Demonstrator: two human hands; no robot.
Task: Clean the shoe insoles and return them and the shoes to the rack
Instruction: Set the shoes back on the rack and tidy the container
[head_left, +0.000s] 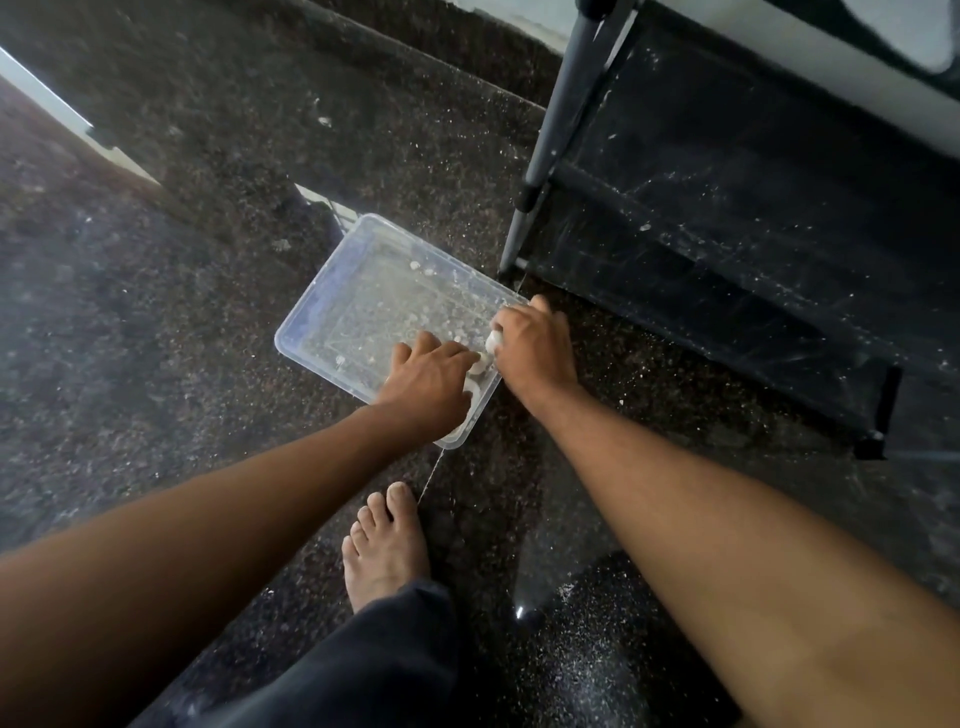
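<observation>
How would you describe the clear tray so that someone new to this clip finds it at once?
Start at the black rack on the right; at the foot of its front leg a shallow plastic tray lies on the dark speckled floor. It is the only see-through thing there, with both hands at its near end.

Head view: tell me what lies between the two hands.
In the head view, small pale lumps at the near right corner of the clear tray sit between the left hand and right hand.

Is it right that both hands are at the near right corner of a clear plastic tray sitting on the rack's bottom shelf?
Not quite. The head view shows the clear plastic tray on the dark speckled floor, beside the black rack, not on its shelf. The left hand and right hand are indeed at its near right corner.
</observation>
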